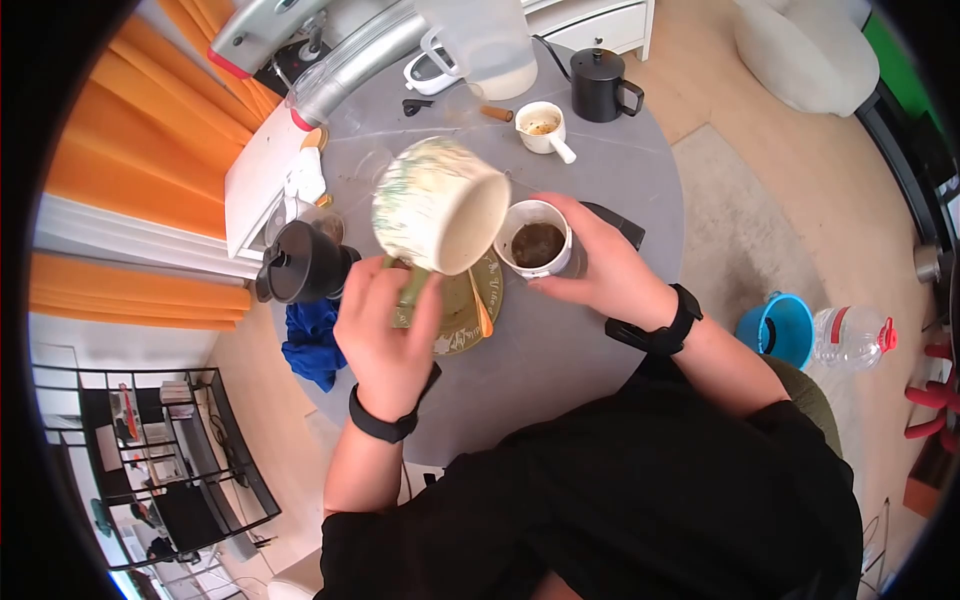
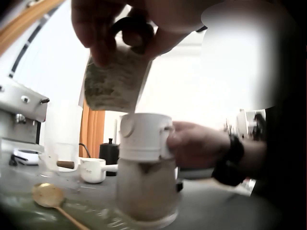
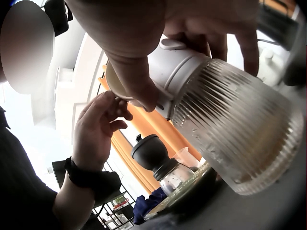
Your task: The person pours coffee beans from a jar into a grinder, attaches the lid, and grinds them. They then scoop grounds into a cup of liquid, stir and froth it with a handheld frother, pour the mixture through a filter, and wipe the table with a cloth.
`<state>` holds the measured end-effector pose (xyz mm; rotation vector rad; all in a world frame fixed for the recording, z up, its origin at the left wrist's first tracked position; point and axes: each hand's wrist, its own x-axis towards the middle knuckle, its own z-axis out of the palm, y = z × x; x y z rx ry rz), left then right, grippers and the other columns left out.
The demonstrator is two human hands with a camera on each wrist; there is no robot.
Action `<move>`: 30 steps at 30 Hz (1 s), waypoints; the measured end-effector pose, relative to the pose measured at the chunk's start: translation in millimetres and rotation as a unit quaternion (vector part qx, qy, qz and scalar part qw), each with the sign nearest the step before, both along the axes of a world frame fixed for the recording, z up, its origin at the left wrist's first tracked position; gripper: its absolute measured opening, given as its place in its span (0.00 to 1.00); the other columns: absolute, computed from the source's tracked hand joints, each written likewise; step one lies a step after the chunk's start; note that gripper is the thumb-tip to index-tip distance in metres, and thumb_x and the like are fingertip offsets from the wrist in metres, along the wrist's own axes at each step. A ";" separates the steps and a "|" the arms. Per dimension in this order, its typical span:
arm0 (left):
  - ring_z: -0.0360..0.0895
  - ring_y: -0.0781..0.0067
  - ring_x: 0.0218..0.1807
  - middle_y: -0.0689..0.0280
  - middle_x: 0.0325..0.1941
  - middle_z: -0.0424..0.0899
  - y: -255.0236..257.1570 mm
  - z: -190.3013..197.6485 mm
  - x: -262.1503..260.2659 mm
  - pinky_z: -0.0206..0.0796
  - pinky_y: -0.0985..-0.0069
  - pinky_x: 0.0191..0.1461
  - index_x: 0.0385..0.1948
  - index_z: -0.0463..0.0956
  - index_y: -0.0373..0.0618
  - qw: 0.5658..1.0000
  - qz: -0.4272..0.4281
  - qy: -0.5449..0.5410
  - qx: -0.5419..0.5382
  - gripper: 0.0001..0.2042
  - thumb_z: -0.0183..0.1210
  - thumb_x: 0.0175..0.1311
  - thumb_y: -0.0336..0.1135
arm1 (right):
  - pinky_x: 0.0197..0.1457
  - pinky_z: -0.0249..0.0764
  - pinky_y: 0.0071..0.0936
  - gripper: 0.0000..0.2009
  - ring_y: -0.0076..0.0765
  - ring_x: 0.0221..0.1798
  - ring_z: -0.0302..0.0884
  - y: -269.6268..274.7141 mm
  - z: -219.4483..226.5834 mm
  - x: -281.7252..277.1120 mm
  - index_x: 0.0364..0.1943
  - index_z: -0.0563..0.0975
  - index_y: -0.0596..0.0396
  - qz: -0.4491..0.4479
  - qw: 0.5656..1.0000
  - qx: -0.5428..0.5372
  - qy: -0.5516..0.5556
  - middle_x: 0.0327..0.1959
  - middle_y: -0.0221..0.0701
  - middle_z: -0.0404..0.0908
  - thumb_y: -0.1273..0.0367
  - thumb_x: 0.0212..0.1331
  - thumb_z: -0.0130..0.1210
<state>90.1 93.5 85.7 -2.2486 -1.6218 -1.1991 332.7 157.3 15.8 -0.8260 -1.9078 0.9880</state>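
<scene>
My left hand point(image 1: 383, 330) grips the green handle of a cream mug with green brushed marks point(image 1: 415, 205). The mug is tipped, its mouth turned toward a white coffee dripper point(image 2: 144, 136) and its rim close over it in the left wrist view. Dark brown wet coffee point(image 1: 537, 246) shows inside the dripper. My right hand point(image 1: 622, 262) holds the dripper at its side, thumb and fingers around it. Below the dripper is a ribbed clear glass point(image 3: 235, 129) with some brownish liquid low inside.
A green plate point(image 1: 458, 342) with a gold spoon point(image 2: 48, 195) lies under the mug. A black grinder point(image 1: 300, 262) and blue cloth point(image 1: 314, 342) are at the left. Farther back stand a white handled pot point(image 1: 541, 140), a black kettle point(image 1: 598, 88) and a clear pitcher point(image 1: 490, 50).
</scene>
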 end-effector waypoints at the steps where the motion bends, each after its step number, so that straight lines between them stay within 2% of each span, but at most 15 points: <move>1: 0.80 0.67 0.37 0.57 0.38 0.81 -6.8 -1.8 -7.1 0.69 0.77 0.41 0.33 0.77 0.35 0.991 0.019 -0.113 -0.073 0.07 0.67 0.58 0.23 | 0.67 0.70 0.37 0.40 0.48 0.64 0.74 0.0 -1.1 -0.7 0.69 0.63 0.57 -0.006 1.000 0.008 0.002 0.63 0.43 0.74 0.68 0.52 0.71; 2: 0.79 0.74 0.34 0.61 0.36 0.82 -13.0 -7.4 -14.1 0.68 0.78 0.40 0.32 0.77 0.36 0.945 0.022 -0.292 -0.144 0.05 0.63 0.66 0.26 | 0.67 0.71 0.37 0.40 0.48 0.64 0.75 -0.2 -1.1 -1.1 0.69 0.63 0.57 -0.012 1.000 0.016 0.005 0.62 0.42 0.74 0.68 0.51 0.71; 4: 0.79 0.75 0.32 0.65 0.33 0.83 -26.4 -8.9 -31.4 0.68 0.78 0.38 0.32 0.78 0.38 0.874 0.018 -0.428 -0.228 0.10 0.57 0.73 0.34 | 0.69 0.68 0.37 0.41 0.46 0.67 0.71 -1.0 2.6 -0.6 0.70 0.62 0.56 -0.003 1.000 -0.006 -0.008 0.65 0.41 0.72 0.69 0.50 0.71; 5: 0.79 0.75 0.32 0.65 0.33 0.83 -34.0 -11.3 -37.2 0.68 0.78 0.38 0.32 0.78 0.38 0.871 0.022 -0.436 -0.225 0.10 0.57 0.73 0.34 | 0.72 0.65 0.37 0.43 0.43 0.71 0.68 -1.5 4.8 -0.2 0.72 0.61 0.55 -0.001 0.999 -0.030 -0.016 0.67 0.39 0.71 0.70 0.49 0.72; 7: 0.81 0.74 0.32 0.65 0.31 0.83 -48.6 -17.7 -47.2 0.69 0.78 0.37 0.28 0.76 0.43 0.789 0.045 -0.539 -0.292 0.16 0.52 0.77 0.42 | 0.72 0.65 0.37 0.43 0.43 0.71 0.67 -2.6 10.6 0.8 0.72 0.61 0.55 -0.007 0.999 0.004 -0.041 0.67 0.38 0.70 0.71 0.49 0.72; 8: 0.81 0.74 0.32 0.65 0.31 0.83 -55.1 -22.9 -53.7 0.69 0.78 0.37 0.28 0.76 0.43 0.784 0.048 -0.547 -0.288 0.16 0.52 0.77 0.42 | 0.72 0.65 0.37 0.44 0.43 0.71 0.67 -3.1 14.0 0.6 0.72 0.61 0.54 -0.019 0.997 0.038 -0.059 0.68 0.38 0.69 0.71 0.48 0.72; 10: 0.82 0.72 0.32 0.64 0.32 0.83 -66.3 -35.9 -63.9 0.68 0.78 0.37 0.24 0.72 0.45 0.732 0.037 -0.583 -0.351 0.19 0.49 0.77 0.45 | 0.72 0.65 0.37 0.45 0.44 0.70 0.67 -0.8 23.5 -0.7 0.72 0.60 0.54 -0.013 0.996 0.047 -0.080 0.67 0.38 0.69 0.72 0.48 0.72; 11: 0.82 0.71 0.31 0.63 0.32 0.83 -68.7 -40.1 -63.6 0.68 0.78 0.37 0.22 0.68 0.47 0.725 0.048 -0.586 -0.359 0.20 0.49 0.78 0.46 | 0.72 0.65 0.37 0.45 0.44 0.70 0.67 0.0 27.5 -1.5 0.73 0.60 0.53 -0.014 0.994 0.055 -0.094 0.67 0.37 0.69 0.72 0.47 0.72; 15: 0.82 0.72 0.30 0.63 0.32 0.83 -73.3 -58.8 -65.4 0.69 0.78 0.37 0.22 0.70 0.46 0.721 0.063 -0.582 -0.370 0.20 0.49 0.78 0.46 | 0.70 0.65 0.37 0.44 0.44 0.68 0.68 1.2 39.1 -2.8 0.71 0.62 0.53 -0.001 0.987 0.067 -0.143 0.64 0.38 0.70 0.73 0.46 0.71; 17: 0.82 0.73 0.30 0.64 0.31 0.82 -73.7 -69.2 -69.0 0.69 0.78 0.36 0.24 0.72 0.44 0.759 0.060 -0.538 -0.363 0.20 0.50 0.77 0.46 | 0.69 0.66 0.37 0.42 0.45 0.67 0.69 2.0 44.4 -1.8 0.70 0.63 0.54 -0.010 0.986 0.076 -0.149 0.62 0.39 0.71 0.74 0.46 0.71; 18: 0.82 0.73 0.30 0.64 0.31 0.82 -72.8 -70.0 -68.5 0.69 0.78 0.36 0.24 0.72 0.44 0.756 0.059 -0.543 -0.361 0.20 0.50 0.77 0.46 | 0.69 0.66 0.37 0.42 0.45 0.67 0.69 2.1 45.5 -2.8 0.70 0.63 0.54 -0.008 0.985 0.078 -0.155 0.62 0.39 0.71 0.74 0.46 0.71; 20: 0.80 0.74 0.28 0.64 0.31 0.81 -69.4 -69.1 -67.2 0.70 0.79 0.36 0.23 0.71 0.45 0.779 0.075 -0.505 -0.364 0.20 0.49 0.78 0.45 | 0.69 0.66 0.37 0.41 0.46 0.65 0.70 1.8 46.3 -4.7 0.69 0.65 0.54 -0.028 0.981 0.074 -0.175 0.61 0.39 0.71 0.73 0.46 0.70; 23: 0.80 0.74 0.27 0.64 0.31 0.81 -64.6 -71.3 -67.2 0.70 0.79 0.35 0.24 0.72 0.44 0.774 0.064 -0.514 -0.364 0.19 0.50 0.77 0.45 | 0.66 0.69 0.38 0.39 0.49 0.62 0.69 -1.6 53.4 -7.4 0.67 0.65 0.59 -0.008 0.979 0.082 -0.188 0.59 0.43 0.72 0.72 0.47 0.70; 27: 0.80 0.75 0.27 0.64 0.31 0.81 -60.3 -74.4 -67.9 0.69 0.79 0.35 0.26 0.73 0.43 0.778 0.063 -0.506 -0.367 0.19 0.50 0.78 0.46 | 0.64 0.70 0.38 0.39 0.48 0.61 0.70 0.4 55.3 -8.9 0.67 0.65 0.59 -0.021 0.978 0.078 -0.191 0.58 0.43 0.72 0.72 0.47 0.70; 30: 0.80 0.75 0.27 0.65 0.31 0.81 -57.3 -74.1 -65.5 0.68 0.80 0.34 0.28 0.75 0.42 0.781 0.061 -0.497 -0.374 0.19 0.50 0.78 0.46 | 0.68 0.66 0.37 0.40 0.48 0.63 0.70 2.5 57.0 -7.5 0.68 0.66 0.54 0.004 0.976 0.086 -0.198 0.58 0.41 0.71 0.72 0.45 0.70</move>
